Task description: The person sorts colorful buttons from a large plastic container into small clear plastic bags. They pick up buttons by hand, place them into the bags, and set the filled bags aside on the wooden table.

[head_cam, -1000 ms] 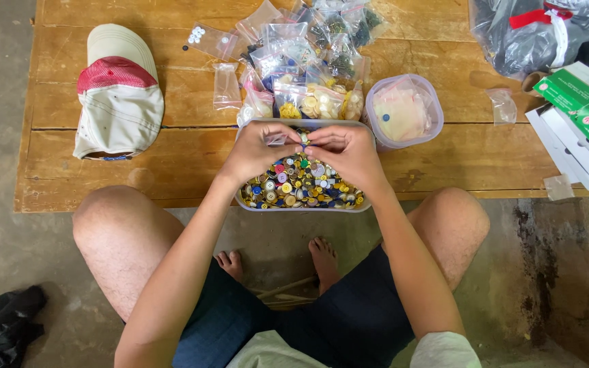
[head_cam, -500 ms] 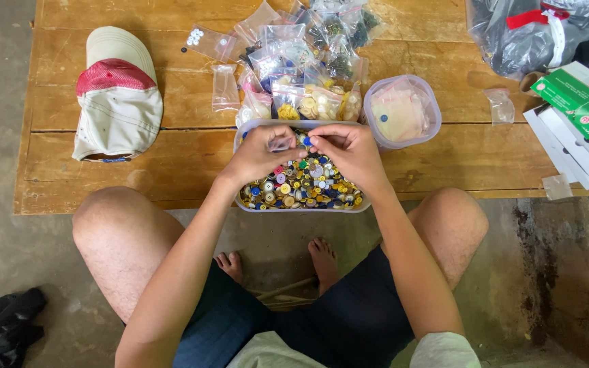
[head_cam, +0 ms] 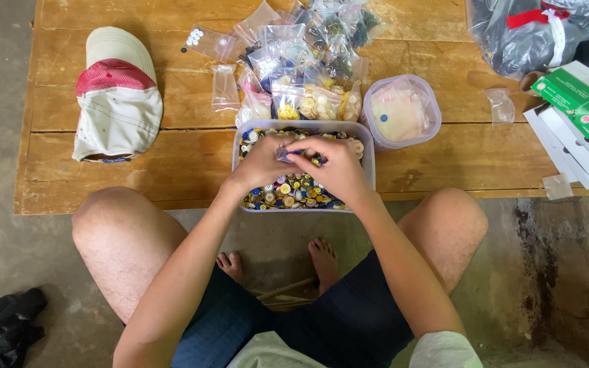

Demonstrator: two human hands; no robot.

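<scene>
Multicoloured buttons (head_cam: pixel 293 191) are heaped in a clear plastic tub (head_cam: pixel 369 158) set at the near edge of the low wooden table (head_cam: pixel 172 163), just above the bare knees. Over the heap, the left hand (head_cam: pixel 262 162) and right hand (head_cam: pixel 335 167) are brought together, fingertips pinched on something small and bluish; what exactly is gripped cannot be told. The tub is seen close to the table's lip, so a nudge from a wrist could, by this reading, tip buttons onto the concrete. Beyond, small clear bags (head_cam: pixel 301 68) are piled loosely; a lidded round container (head_cam: pixel 401 112) and a cap (head_cam: pixel 117 95) are parked farther off.
</scene>
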